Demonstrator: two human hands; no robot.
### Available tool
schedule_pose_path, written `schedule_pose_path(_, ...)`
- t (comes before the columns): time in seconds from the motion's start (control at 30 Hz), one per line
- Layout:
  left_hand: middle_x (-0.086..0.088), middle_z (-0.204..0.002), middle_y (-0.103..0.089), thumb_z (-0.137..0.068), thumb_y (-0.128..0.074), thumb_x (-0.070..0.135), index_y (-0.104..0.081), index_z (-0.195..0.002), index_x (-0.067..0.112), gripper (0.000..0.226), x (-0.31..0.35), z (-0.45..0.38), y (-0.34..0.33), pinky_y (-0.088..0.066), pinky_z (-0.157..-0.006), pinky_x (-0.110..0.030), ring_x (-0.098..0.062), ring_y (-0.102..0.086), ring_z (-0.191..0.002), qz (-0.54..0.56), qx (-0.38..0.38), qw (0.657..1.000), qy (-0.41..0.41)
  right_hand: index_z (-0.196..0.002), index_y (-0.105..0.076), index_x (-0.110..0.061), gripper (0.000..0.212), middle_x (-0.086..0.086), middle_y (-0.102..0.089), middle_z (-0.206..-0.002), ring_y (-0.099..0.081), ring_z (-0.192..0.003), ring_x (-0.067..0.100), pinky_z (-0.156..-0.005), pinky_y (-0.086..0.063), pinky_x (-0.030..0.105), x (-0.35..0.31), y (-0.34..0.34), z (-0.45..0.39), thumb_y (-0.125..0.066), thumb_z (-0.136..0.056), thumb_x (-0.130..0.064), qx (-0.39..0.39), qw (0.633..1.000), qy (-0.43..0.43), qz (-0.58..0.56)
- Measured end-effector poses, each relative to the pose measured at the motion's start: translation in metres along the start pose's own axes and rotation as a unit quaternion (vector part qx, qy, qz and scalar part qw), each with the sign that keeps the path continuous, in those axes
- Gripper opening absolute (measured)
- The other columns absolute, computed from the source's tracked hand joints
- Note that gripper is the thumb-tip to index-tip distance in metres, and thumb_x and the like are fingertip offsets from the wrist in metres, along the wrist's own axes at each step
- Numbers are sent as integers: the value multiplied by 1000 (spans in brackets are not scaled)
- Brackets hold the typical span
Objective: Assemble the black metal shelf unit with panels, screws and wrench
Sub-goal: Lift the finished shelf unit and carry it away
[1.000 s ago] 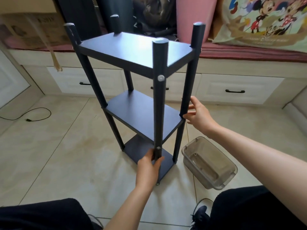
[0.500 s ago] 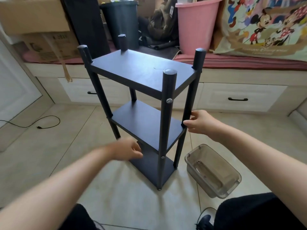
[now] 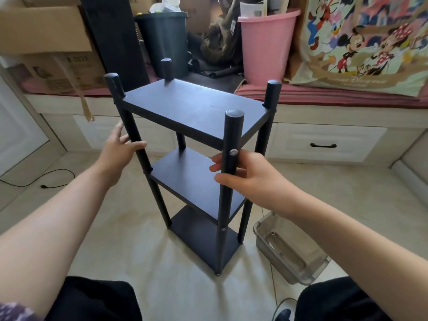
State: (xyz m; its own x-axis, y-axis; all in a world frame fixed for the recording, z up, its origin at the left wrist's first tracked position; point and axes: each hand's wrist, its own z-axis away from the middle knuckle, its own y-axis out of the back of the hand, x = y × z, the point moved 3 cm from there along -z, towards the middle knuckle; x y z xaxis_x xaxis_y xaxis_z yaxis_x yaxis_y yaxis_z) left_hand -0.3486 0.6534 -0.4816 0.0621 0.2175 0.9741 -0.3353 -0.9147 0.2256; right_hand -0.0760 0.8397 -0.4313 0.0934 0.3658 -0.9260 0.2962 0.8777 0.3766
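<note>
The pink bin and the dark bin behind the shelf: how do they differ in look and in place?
The pink bin is pale pink, the dark bin near black. The pink bin stands right of the dark bin, with a bag heaped between them. Folded paper sticks out of the pink bin; the dark bin holds pale, crumpled-looking things I cannot identify. Both are round, open-topped, upright and stand on the red-covered ledge behind the shelf.

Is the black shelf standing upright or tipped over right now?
Upright. The shelf stands on the floor, its three panels level, with a hand on a post at each side.
</note>
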Motion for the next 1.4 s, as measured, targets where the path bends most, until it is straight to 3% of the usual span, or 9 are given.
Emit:
schedule_pose_path(0.13,-4,-123,-64,-91,-71,9,-36,-152,29,73,4,-6,-3,-44,-110,-49,-22,-61,-116,17,20,1000,-14,-106,-63,-30,18,-16,-67,-112,-67,-98,3,-92,-55,29,2,8,-13,-68,-90,-22,-6,998,15,58)
schedule_pose_path(0.27,-5,-118,-65,-93,-67,14,-44,-142,30,56,5,3,0,-44,-105,-47,-22,-61,-113,-6,36,999,-25,-100,-62,-31,17,-17,-68,-104,-65,-87,-5,-67,-47,8,5,29,-20,-67,-91,-17,29,997,20,65)
schedule_pose_path(0.5,3,-108,-65,-98,-59,42,-55,-102,39,7,20,28,-1,-47,-97,-42,-21,-61,-110,-28,30,996,-76,-111,-50,-21,20,4,-64,-109,-63,-103,24,-93,-53,47,10,56,-26,-61,-94,-17,178,984,-7,33)
schedule_pose_path(0.67,1,-113,-64,-88,-42,73,-57,-120,35,52,34,37,-8,-50,-93,-38,-17,-64,-105,68,12,994,-83,-138,-24,-13,54,-13,-50,-103,-57,-92,8,-90,-53,37,-3,42,-36,-58,-97,-24,231,969,78,-45)
schedule_pose_path(0.77,2,-113,-64,-91,-27,77,-58,-129,29,69,35,35,-14,-50,-91,-36,-14,-63,-100,68,45,993,-83,-133,-23,-12,43,-9,-48,-92,-54,-81,14,-83,-50,44,-2,39,-47,-47,-102,-28,283,952,88,-79)
schedule_pose_path(1.07,11,-63,-56,-96,-28,71,-54,-77,28,54,48,-17,-39,-49,-68,-32,-8,-53,-58,104,76,986,-101,-104,-29,-23,20,1,-45,-75,-46,-63,22,-58,-48,49,7,74,-102,-46,-102,-34,309,941,134,-41)
schedule_pose_path(1.23,9,-65,-56,-96,-35,69,-54,-79,25,51,63,-85,-65,-51,-63,-32,-12,-55,-58,107,58,985,-123,-103,-31,-19,18,9,-43,-79,-44,-60,20,-51,-47,32,16,110,-172,-44,-104,-32,320,935,138,-69)
schedule_pose_path(1.33,8,-67,-55,-90,-43,71,-55,-76,28,47,63,-126,-83,-46,-52,-26,-14,-51,-53,125,67,980,-139,-109,-35,-17,18,11,-47,-82,-46,-69,24,-61,-47,39,35,128,-216,-41,-105,-33,319,935,125,-93)
schedule_pose_path(1.4,8,-65,-54,-89,-46,71,-58,-67,34,45,63,-148,-92,-42,-48,-22,-14,-48,-50,140,74,976,-146,-107,-38,-22,12,5,-48,-73,-47,-62,19,-54,-44,35,45,137,-237,-40,-105,-33,315,934,124,-114)
